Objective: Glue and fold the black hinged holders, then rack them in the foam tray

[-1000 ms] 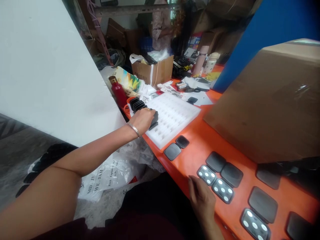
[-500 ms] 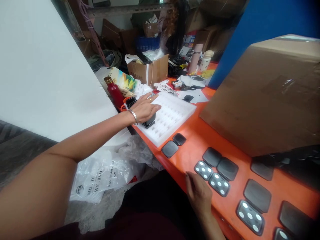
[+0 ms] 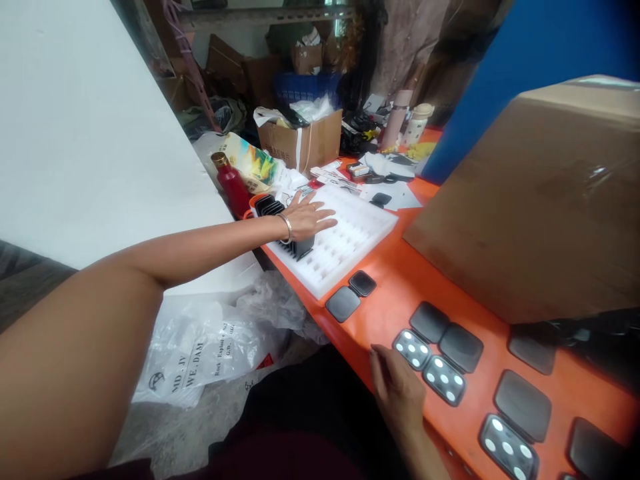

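Observation:
My left hand (image 3: 306, 217) lies flat, fingers stretched, on top of a row of black flat parts (image 3: 298, 247) standing upright in the slots of a white foam tray (image 3: 350, 233). More black parts (image 3: 267, 205) stand in an orange holder behind the wrist. My right hand (image 3: 395, 390) rests on the near edge of the orange table (image 3: 390, 300), fingers loosely extended, holding nothing, just left of two black plates with white dots (image 3: 429, 363).
Black rounded plates (image 3: 453, 333) and dotted ones lie along the table. A large cardboard box (image 3: 540, 200) stands at the right. A red bottle (image 3: 231, 181), a small carton (image 3: 303, 143) and papers crowd the far end. A plastic bag (image 3: 220, 333) lies on the floor.
My left hand has gone from gripping the black parts to lying flat on them in the foam tray. The right hand has barely shifted.

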### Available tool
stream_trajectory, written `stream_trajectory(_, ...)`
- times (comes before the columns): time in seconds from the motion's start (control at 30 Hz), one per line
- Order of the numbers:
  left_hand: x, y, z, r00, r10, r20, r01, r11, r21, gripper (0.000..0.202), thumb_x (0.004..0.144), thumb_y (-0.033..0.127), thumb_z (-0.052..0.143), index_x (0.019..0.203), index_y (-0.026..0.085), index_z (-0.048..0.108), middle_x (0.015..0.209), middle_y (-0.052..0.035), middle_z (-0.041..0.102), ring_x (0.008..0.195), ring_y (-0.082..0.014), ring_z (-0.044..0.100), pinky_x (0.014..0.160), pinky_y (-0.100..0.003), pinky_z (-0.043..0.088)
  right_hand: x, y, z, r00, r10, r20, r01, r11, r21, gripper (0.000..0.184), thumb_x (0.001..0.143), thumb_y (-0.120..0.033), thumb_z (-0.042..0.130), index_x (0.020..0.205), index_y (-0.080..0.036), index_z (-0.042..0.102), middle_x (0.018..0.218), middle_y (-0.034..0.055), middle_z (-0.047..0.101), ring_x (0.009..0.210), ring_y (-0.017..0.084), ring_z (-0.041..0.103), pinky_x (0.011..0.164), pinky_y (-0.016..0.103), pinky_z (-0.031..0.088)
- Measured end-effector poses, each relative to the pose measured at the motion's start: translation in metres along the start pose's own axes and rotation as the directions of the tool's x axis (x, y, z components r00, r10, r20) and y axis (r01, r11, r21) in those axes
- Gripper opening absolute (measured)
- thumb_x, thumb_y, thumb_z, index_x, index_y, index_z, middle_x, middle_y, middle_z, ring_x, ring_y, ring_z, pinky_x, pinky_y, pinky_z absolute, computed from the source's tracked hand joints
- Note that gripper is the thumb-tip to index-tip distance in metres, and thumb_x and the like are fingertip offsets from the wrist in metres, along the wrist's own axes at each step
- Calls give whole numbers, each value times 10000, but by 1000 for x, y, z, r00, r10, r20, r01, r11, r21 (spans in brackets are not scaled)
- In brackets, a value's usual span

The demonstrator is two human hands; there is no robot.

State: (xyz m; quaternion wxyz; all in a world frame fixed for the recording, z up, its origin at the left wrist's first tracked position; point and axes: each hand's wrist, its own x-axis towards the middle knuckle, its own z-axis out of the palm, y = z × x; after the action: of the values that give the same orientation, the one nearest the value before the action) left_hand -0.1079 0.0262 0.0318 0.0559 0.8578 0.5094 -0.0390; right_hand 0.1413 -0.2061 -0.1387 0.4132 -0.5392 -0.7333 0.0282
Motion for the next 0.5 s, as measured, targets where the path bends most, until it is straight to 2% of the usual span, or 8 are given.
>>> stream_trajectory(0.07, -4, -8, -7, 999, -3, -34, 1, 997, -76, 583, 963, 512, 115, 1410, 260, 393, 1499, -34, 348, 1437, -283, 55, 1127, -536, -33, 19, -8, 3, 998, -47, 31, 44, 996, 81, 149, 913, -199, 509, 1010, -162, 616, 830, 73, 649, 735, 169, 622, 656, 278, 503)
stream_trajectory(0.13, -12, -16, -14, 994, -34, -103, 18, 988, -155, 573, 979, 444, 83, 1385, 233, 428, 1482, -17, 377, 1434, -262, 96, 1146, -488, 21, 47, -20, 9, 989, -136, 51, 128, 984, 127, 231, 901, -173, 514, 1120, -162, 587, 949, 113, 638, 868, 213, 611, 741, 344, 520)
stream_trajectory(0.23, -28, -27, -18, 985, -19, -174, -12, 984, -179, 485, 957, 444, 277, 1320, 215, 503, 1460, -34, 410, 1428, -268, 140, 1147, -465, 89, 96, -41, 23, 957, -285, 60, 273, 950, 151, 368, 900, -178, 508, 1268, -180, 512, 1214, 154, 574, 1110, 279, 537, 895, 460, 490)
stream_trajectory(0.3, -37, -32, -17, 992, 42, -121, -61, 985, -163, 431, 896, 440, 451, 1252, 228, 570, 1469, -45, 400, 1428, -293, 138, 1141, -484, 95, 123, -52, 35, 940, -323, 107, 308, 941, 139, 399, 907, -194, 494, 1306, -178, 484, 1314, 162, 514, 1181, 295, 490, 943, 501, 461)
stream_trajectory(0.37, -42, -37, -16, 996, 83, -36, -88, 977, -192, 422, 857, 440, 526, 1231, 256, 593, 1479, -43, 386, 1424, -305, 152, 1136, -485, 117, 139, -54, 45, 938, -309, 154, 293, 948, 122, 396, 908, -212, 489, 1300, -161, 495, 1339, 178, 486, 1192, 301, 479, 943, 506, 463)
stream_trajectory(0.43, -40, -39, -16, 995, 100, 24, -92, 967, -238, 454, 844, 456, 545, 1264, 286, 569, 1468, -35, 404, 1409, -302, 199, 1129, -462, 155, 145, -45, 51, 950, -260, 171, 244, 964, 107, 375, 903, -232, 488, 1263, -137, 535, 1307, 194, 500, 1172, 302, 493, 929, 494, 473)
stream_trajectory(0.5, -34, -40, -17, 993, 104, 64, -85, 964, -253, 511, 817, 478, 574, 1299, 311, 536, 1448, -28, 431, 1387, -305, 246, 1122, -453, 177, 145, -23, 49, 967, -170, 188, 155, 984, 90, 360, 890, -254, 492, 1210, -115, 581, 1234, 196, 549, 1130, 301, 525, 910, 475, 483)
